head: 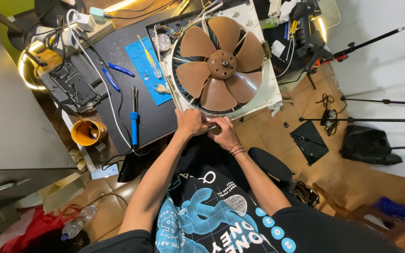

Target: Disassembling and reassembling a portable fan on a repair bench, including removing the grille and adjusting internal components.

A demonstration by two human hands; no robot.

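A white square fan housing (pixel 261 96) with a brown fan blade (pixel 221 63) lies on the dark workbench. My left hand (pixel 189 122) grips the near edge of the housing, fingers curled. Right beside it, my right hand (pixel 223 133) is closed on a small metal tool or part (pixel 212 127) held against that same edge; what it is exactly I cannot tell. Loose wires (pixel 198 18) run out of the housing's far side.
A blue-handled soldering iron (pixel 134 117), blue pliers (pixel 111 79), a blue mat (pixel 146 70) with a screwdriver, and an orange cup (pixel 86 132) sit left of the fan. A ring lamp (pixel 29 61) stands at far left. Black stand legs (pixel 366 119) cross the floor at right.
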